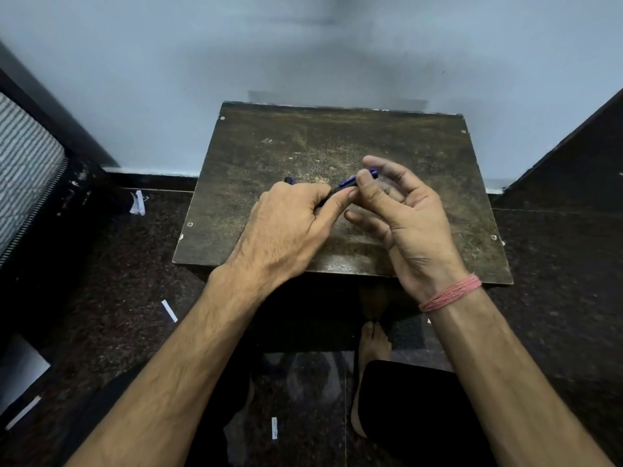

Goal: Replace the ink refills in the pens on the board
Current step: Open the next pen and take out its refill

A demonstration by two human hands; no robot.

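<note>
Both hands hold the pen (347,182) just above the counter (438,203), long axis running left-right, right end tilted away. Left hand (290,220) fingers clenched round it, right hand (397,203) pinching the purple end.

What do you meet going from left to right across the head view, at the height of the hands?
Striped cushion → crumpled paper → left hand → purple pen → right hand → right edge of the board.
</note>
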